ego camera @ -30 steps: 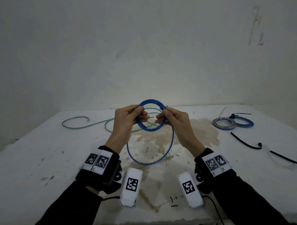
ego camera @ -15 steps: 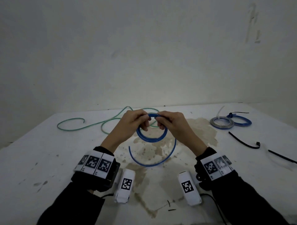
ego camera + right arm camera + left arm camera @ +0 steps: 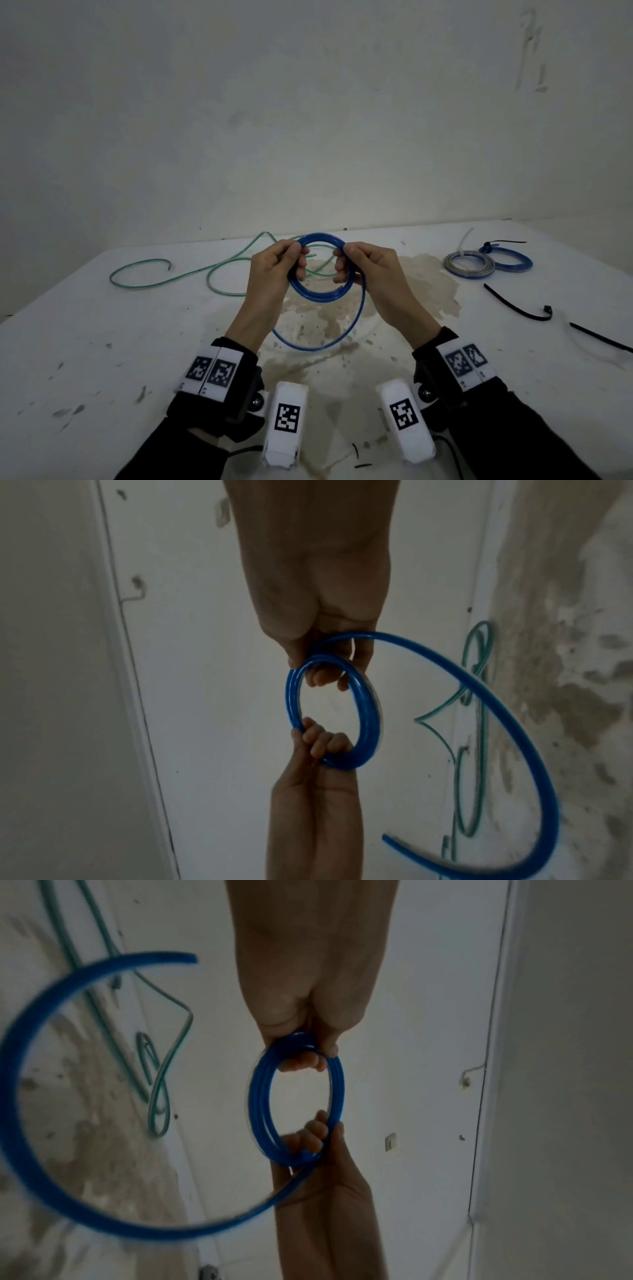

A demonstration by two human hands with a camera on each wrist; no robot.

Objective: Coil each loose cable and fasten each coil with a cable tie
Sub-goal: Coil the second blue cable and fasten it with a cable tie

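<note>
Fingers (image 3: 301, 265) of the left hand (image 3: 270, 270) curl through the blue cable (image 3: 318, 294) coil, thumb on the outside, pinching its left side. Right hand (image 3: 370, 270) does the same on the right side, fingertips hooked inside the ring, thumb over the rim. Coil is held upright in the air above the table (image 3: 102, 342), between both hands, several turns stacked tight. Loose tail leaves the coil at the right hand, swings down in a wide arc under the hands and ends free below the left wrist; cut end is visible in the left wrist view (image 3: 192, 958).

Left wrist view: left-hand grip at the top of the ring (image 3: 298, 1053), right hand at the bottom. Right wrist view mirrors it, tail (image 3: 479, 696) blurred.

Green cable (image 3: 191, 274) lies loose on the table behind the hands, uncoiled, running left to a hooked end. Far right: grey coil (image 3: 469, 265) with a pale tie and blue coil (image 3: 513, 262) with a dark tie, touching each other. Two black cable ties (image 3: 517, 306) lie nearer on the right, apart. Table surface stained brown under the hands.
</note>
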